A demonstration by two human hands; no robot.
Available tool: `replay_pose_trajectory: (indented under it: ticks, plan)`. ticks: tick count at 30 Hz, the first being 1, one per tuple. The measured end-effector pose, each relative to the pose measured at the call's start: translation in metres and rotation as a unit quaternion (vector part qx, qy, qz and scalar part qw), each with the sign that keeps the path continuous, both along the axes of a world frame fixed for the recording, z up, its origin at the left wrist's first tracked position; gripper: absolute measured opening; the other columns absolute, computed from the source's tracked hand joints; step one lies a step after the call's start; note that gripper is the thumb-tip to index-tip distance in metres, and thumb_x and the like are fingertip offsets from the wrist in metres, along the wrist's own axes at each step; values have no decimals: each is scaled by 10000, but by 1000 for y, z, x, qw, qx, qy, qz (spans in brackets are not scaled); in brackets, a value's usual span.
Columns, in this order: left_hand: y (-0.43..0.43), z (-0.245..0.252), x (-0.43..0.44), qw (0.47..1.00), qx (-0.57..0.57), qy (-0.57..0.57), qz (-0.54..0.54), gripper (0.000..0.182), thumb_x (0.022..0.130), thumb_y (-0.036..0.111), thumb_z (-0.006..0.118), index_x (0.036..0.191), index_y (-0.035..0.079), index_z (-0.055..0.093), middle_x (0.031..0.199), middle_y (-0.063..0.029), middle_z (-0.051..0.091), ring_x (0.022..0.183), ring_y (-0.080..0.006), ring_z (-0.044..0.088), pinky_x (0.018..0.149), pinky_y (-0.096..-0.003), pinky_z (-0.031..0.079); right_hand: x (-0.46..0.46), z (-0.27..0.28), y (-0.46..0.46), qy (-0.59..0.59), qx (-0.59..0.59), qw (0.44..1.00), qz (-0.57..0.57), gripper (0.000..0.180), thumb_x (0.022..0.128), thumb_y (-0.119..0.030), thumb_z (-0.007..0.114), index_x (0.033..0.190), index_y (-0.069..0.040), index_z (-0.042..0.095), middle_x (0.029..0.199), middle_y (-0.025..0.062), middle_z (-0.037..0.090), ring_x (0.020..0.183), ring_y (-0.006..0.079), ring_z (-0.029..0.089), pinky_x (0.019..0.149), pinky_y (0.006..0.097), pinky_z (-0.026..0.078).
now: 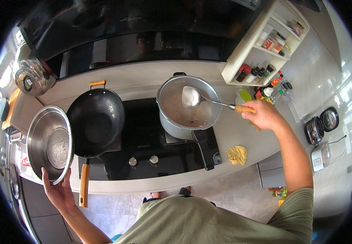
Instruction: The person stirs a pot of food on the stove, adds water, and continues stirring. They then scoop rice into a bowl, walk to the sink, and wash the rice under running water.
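My left hand (59, 193) grips a stainless-steel bowl (39, 137) by its near rim, tilted at the left of the stove. A little clear liquid shows on the bowl's bottom. In my right hand (264, 114) is the wooden handle of a metal wok spatula (191, 97). Its blade is over the open pressure cooker pot (176, 123), which holds cloudy brownish liquid; whether the blade touches the liquid is hard to tell. The pot, lidless, sits on the right burner with its black handle towards me. A black wok (98, 122) with a wooden handle rests on the left burner, beside the bowl.
The black glass cooktop (142, 122) has two knobs at its front. A crumpled yellow cloth (236, 155) lies right of it on the counter. Bottles (275, 88) and a spice shelf (255, 53) stand at the back right. The dark range hood (127, 33) overhangs the back.
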State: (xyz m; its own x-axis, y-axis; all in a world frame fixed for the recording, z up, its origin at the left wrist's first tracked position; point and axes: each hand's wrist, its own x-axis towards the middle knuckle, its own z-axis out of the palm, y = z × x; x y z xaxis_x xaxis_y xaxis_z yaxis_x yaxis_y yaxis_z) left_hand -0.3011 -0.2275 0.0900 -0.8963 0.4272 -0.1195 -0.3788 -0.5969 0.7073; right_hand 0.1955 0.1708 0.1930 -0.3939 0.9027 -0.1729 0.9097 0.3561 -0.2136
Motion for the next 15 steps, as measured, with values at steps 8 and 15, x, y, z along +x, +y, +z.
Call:
replay_pose_trajectory:
  ticks: [8,15]
  plan:
    - [9,0,5,999,6,-4,-32,521,1045,212,612,1469,-56,473,1468,-263,550,1273,-439,614,964,-600,617,-13,-4,15,-68,27,997,19,387,927,-382,698,1126,-52,742,996,194,756,917,355,737,836,470,566]
    - [-4,-3,10,1000,2,2,-15,526,1046,223,615,1467,-58,473,1459,-264,557,1269,-445,614,957,-601,619,-47,-21,33,-76,-140,987,-2,395,944,-387,682,886,-2,750,734,177,716,664,279,702,707,443,547]
